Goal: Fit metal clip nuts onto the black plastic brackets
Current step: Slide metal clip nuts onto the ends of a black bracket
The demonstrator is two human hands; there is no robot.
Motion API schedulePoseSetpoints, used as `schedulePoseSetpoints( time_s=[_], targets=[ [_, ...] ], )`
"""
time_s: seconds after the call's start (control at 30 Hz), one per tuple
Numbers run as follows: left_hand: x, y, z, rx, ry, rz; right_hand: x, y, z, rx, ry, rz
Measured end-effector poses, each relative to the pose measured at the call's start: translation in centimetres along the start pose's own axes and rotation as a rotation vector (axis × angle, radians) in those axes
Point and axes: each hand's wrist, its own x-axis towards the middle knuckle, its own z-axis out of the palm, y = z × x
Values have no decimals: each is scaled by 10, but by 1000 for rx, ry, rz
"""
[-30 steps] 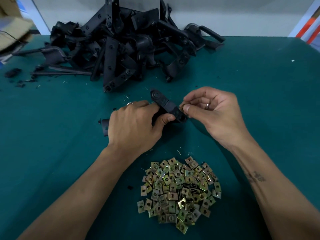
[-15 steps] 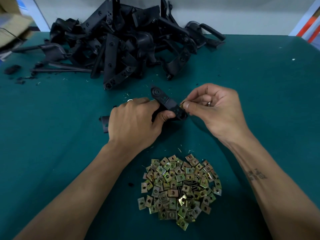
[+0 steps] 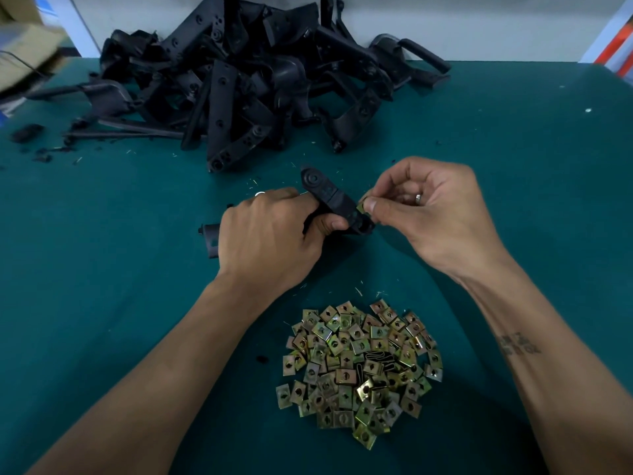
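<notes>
My left hand [image 3: 270, 234] grips a black plastic bracket [image 3: 329, 197] just above the green table, thumb curled under its near end. One rounded arm of the bracket points up and left; another end pokes out left of my wrist. My right hand [image 3: 431, 214] pinches a small brass-coloured clip nut [image 3: 362, 205] between thumb and fingers, right against the bracket's right edge. A loose pile of clip nuts [image 3: 359, 365] lies on the table in front of me, between my forearms.
A big heap of black brackets [image 3: 260, 80] fills the back of the green table [image 3: 513, 166] against the wall. Small black scraps [image 3: 25, 132] lie at far left. A cardboard box [image 3: 27, 53] sits at the top-left corner.
My right hand has drawn the clip nut slightly up along the bracket's edge. My left hand keeps the same grip on the bracket.
</notes>
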Motion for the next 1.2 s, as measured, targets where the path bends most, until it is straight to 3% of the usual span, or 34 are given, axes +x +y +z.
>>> schedulePoseSetpoints(
  time_s=[0.57, 0.67, 0.83, 1.03, 1.2],
  targets=[
    [0, -1, -1, -12, -16, 12, 1, 4, 4, -71, -6, -82],
    [-1, -2, -1, -18, 2, 13, 1, 6, 7, 23, -4, -50],
    [0, -1, -2, -59, 33, -5, -1, 11, 11, 391, 22, 94],
    [-1, -1, -2, -32, 46, 14, -1, 3, 6, 26, 35, -26],
    [-1, -1, -1, -20, -1, 20, -4, -2, 10, -104, 68, -34]
  ],
)
